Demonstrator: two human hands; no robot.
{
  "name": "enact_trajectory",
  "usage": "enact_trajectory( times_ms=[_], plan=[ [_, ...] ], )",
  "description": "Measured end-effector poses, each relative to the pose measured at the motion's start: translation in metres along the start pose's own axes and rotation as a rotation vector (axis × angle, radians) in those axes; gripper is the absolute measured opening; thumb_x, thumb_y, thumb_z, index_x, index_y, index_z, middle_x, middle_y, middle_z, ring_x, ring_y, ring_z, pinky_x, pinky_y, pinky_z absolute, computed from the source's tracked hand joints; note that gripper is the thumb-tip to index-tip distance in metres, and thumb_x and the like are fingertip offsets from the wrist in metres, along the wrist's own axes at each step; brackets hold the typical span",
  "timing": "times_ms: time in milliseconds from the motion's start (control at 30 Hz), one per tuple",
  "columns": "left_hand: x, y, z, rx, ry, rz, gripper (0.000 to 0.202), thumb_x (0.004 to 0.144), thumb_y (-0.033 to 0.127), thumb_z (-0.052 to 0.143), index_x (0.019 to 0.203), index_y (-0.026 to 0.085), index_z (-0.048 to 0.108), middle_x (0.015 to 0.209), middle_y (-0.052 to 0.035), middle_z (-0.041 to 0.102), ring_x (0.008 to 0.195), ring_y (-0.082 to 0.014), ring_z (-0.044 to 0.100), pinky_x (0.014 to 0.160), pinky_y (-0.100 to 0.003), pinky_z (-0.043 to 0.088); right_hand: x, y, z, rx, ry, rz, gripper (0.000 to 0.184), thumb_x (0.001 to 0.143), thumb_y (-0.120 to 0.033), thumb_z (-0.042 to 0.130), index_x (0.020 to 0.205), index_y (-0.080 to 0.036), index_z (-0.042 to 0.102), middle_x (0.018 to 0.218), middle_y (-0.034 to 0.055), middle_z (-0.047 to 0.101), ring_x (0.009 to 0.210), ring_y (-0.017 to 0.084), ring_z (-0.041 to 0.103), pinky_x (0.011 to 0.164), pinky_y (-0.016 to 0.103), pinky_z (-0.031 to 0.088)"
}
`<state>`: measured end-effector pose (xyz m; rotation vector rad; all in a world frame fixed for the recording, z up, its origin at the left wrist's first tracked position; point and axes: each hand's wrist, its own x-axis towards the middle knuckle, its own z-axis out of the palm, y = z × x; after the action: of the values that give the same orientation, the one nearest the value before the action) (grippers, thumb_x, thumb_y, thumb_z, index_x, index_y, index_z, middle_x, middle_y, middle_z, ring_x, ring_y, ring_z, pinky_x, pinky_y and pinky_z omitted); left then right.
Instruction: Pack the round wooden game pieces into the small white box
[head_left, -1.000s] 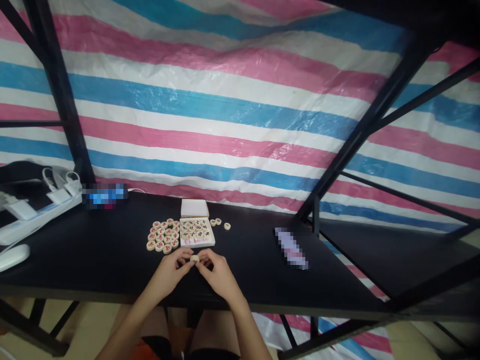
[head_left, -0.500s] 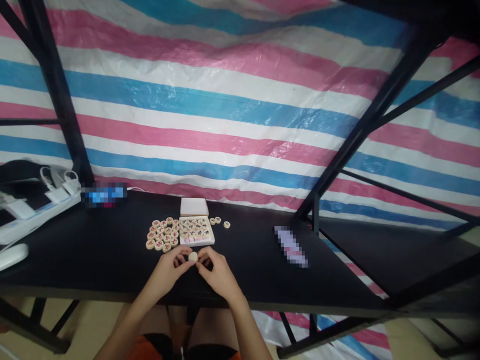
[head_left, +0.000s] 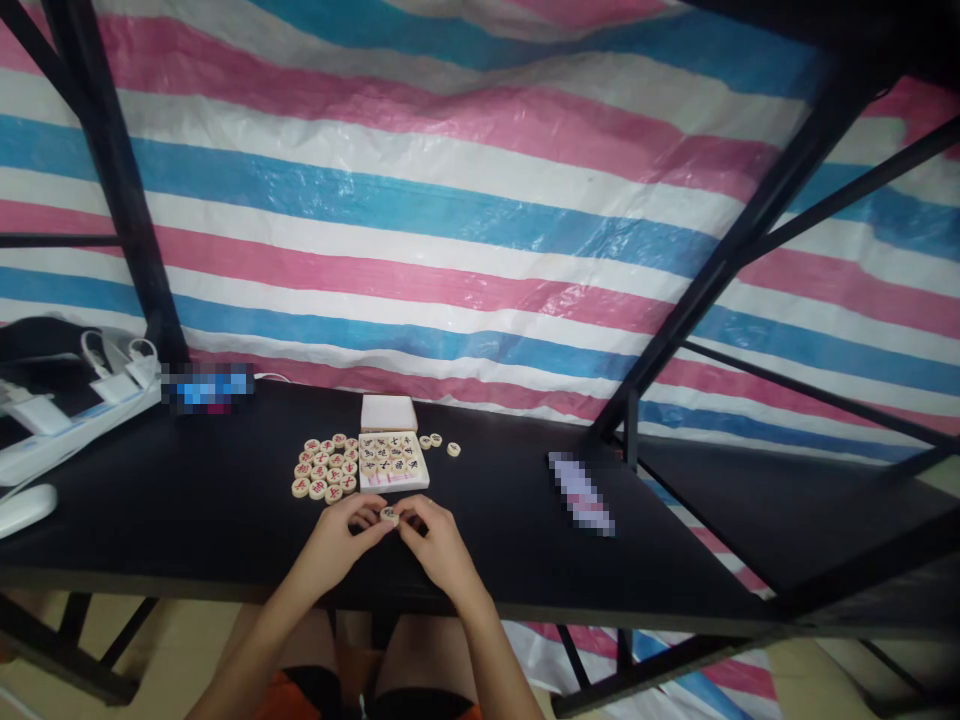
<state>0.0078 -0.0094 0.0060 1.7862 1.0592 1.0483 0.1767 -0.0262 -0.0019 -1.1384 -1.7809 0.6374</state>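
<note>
My left hand (head_left: 339,543) and my right hand (head_left: 437,544) meet over the black table (head_left: 187,520), both pinching one round wooden game piece (head_left: 388,515) between their fingertips. Just beyond the hands stands a small white box (head_left: 393,463) filled with several such pieces. A cluster of loose pieces with red marks (head_left: 324,470) lies left of the box. A few more pieces (head_left: 439,444) lie to its right. The box's white lid (head_left: 388,413) rests behind it.
A white power strip with plugs (head_left: 67,420) and a white oval object (head_left: 26,508) sit at the table's left end. A blurred blue item (head_left: 206,388) lies behind, and a blurred flat item (head_left: 583,493) to the right. Black frame bars (head_left: 720,270) cross before a striped tarp.
The piece has been turned between my fingertips: half a second ago its flat blank face showed, now a marked face is up. Both hands stay in the same spot.
</note>
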Motion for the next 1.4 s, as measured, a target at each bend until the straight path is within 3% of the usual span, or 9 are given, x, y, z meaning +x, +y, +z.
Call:
enact_trajectory(
  times_ms=[100, 267, 433, 700, 900, 1000, 1067, 1200, 1400],
  plan=[
    [0.0, 0.002, 0.0, 0.017, -0.054, -0.02, 0.021, 0.074, 0.03, 0.062, 0.092, 0.019, 0.066, 0.081, -0.002, 0.071, 0.073, -0.0172, 0.065, 0.068, -0.027, 0.051, -0.001, -0.004, -0.001, -0.003, 0.007, -0.011, 0.016, 0.08, -0.012, 0.051, 0.085, -0.021, 0.064, 0.085, 0.0008, 0.065, 0.077, 0.014, 0.06, 0.07, 0.025, 0.047],
    [0.0, -0.001, -0.001, 0.055, -0.001, -0.037, 0.025, 0.07, 0.027, 0.063, 0.094, 0.019, 0.067, 0.083, -0.0026, 0.072, 0.071, -0.0173, 0.064, 0.065, -0.026, 0.05, -0.002, -0.012, -0.002, -0.025, -0.03, -0.027, 0.015, 0.078, -0.014, 0.057, 0.089, -0.022, 0.063, 0.09, 0.0012, 0.065, 0.08, 0.015, 0.06, 0.072, 0.025, 0.047],
    [-0.001, -0.003, -0.003, 0.056, 0.004, -0.024, 0.023, 0.073, 0.03, 0.063, 0.094, 0.021, 0.068, 0.088, -0.0027, 0.073, 0.08, -0.0202, 0.064, 0.068, -0.027, 0.047, -0.003, -0.017, -0.004, -0.051, -0.027, -0.048, 0.015, 0.078, -0.013, 0.056, 0.089, -0.022, 0.062, 0.09, 0.0013, 0.064, 0.081, 0.015, 0.059, 0.072, 0.025, 0.047],
    [0.001, -0.006, -0.002, 0.16, 0.021, 0.001, 0.021, 0.071, 0.026, 0.063, 0.091, 0.021, 0.069, 0.077, -0.0007, 0.068, 0.065, -0.0164, 0.057, 0.058, -0.024, 0.044, -0.002, -0.015, -0.002, -0.095, -0.028, -0.042, 0.014, 0.079, -0.014, 0.054, 0.087, -0.021, 0.062, 0.089, 0.0016, 0.065, 0.08, 0.016, 0.059, 0.071, 0.025, 0.046],
    [0.002, -0.011, 0.0, 0.232, 0.091, 0.068, 0.027, 0.076, 0.023, 0.054, 0.101, 0.022, 0.065, 0.111, -0.0067, 0.062, 0.065, -0.0142, 0.057, 0.065, -0.029, 0.051, 0.017, 0.0, -0.009, -0.358, 0.167, 0.003, 0.013, 0.081, -0.015, 0.052, 0.088, -0.02, 0.061, 0.085, 0.0041, 0.062, 0.079, 0.018, 0.056, 0.075, 0.029, 0.045],
    [0.001, -0.013, 0.002, 0.303, 0.065, 0.046, 0.031, 0.08, 0.024, 0.051, 0.109, 0.022, 0.063, 0.123, -0.0084, 0.057, 0.073, -0.0163, 0.061, 0.075, -0.034, 0.052, 0.03, 0.01, -0.014, -0.519, 0.152, 0.005, 0.016, 0.082, -0.013, 0.049, 0.089, -0.02, 0.061, 0.088, 0.0058, 0.062, 0.083, 0.02, 0.055, 0.077, 0.031, 0.044],
    [0.0, -0.015, 0.003, 0.374, 0.026, 0.055, 0.037, 0.082, 0.024, 0.05, 0.117, 0.021, 0.06, 0.132, -0.0097, 0.052, 0.09, -0.0207, 0.062, 0.087, -0.037, 0.049, 0.035, 0.015, -0.016, -0.598, 0.113, 0.018, 0.016, 0.083, -0.013, 0.048, 0.086, -0.02, 0.061, 0.087, 0.006, 0.062, 0.083, 0.021, 0.054, 0.076, 0.031, 0.044],
    [0.0, -0.017, 0.004, 0.549, -0.044, 0.093, 0.044, 0.082, 0.024, 0.051, 0.126, 0.022, 0.053, 0.139, -0.0088, 0.046, 0.124, -0.029, 0.044, 0.103, -0.046, 0.035, 0.034, 0.016, -0.015, -0.682, 0.096, 0.016, 0.018, 0.086, -0.014, 0.045, 0.088, -0.019, 0.062, 0.091, 0.0073, 0.062, 0.083, 0.021, 0.053, 0.077, 0.032, 0.042],
    [0.0, -0.02, 0.007, 0.603, -0.011, 0.126, 0.041, 0.083, 0.023, 0.051, 0.124, 0.022, 0.055, 0.137, -0.0091, 0.049, 0.124, -0.0261, 0.044, 0.104, -0.043, 0.036, 0.033, 0.006, -0.014, -0.772, -0.008, -0.065, 0.017, 0.088, -0.027, 0.051, 0.098, -0.022, 0.064, 0.093, 0.0084, 0.065, 0.087, 0.024, 0.052, 0.076, 0.035, 0.041]
  ],
)
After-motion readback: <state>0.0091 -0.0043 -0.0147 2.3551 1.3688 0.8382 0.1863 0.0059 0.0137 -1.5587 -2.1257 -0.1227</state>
